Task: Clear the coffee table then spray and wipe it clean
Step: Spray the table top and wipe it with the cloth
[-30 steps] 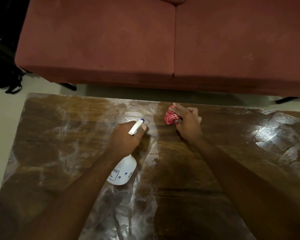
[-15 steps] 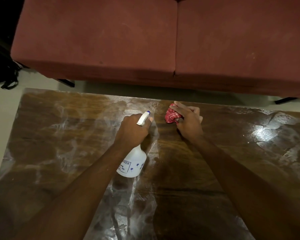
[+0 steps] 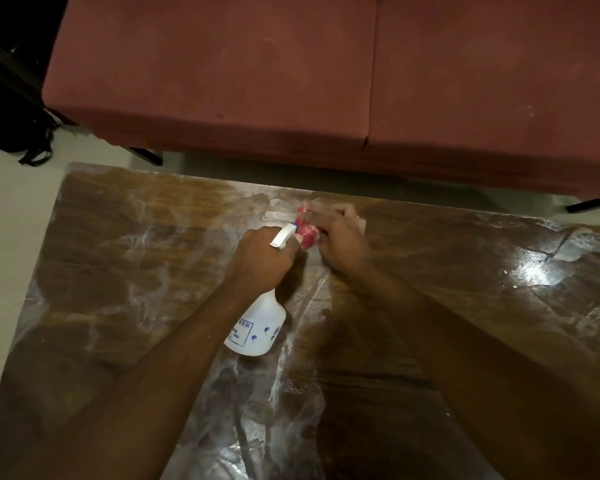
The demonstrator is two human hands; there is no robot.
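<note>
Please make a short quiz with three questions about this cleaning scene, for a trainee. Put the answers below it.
1. True or false: the left hand grips the spray bottle.
2. What does the right hand hold? A) a sponge B) a red cloth C) a brush
3. Fill in: beyond the coffee table stands a red ____.

Key: 1 true; 2 B; 3 sofa.

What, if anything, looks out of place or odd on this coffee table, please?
Only the table stands out: whitish streaks and shiny wrinkled patches cover it, spray or a film, I cannot tell. The left hand grips the spray bottle, the right hand the red cloth.
</note>
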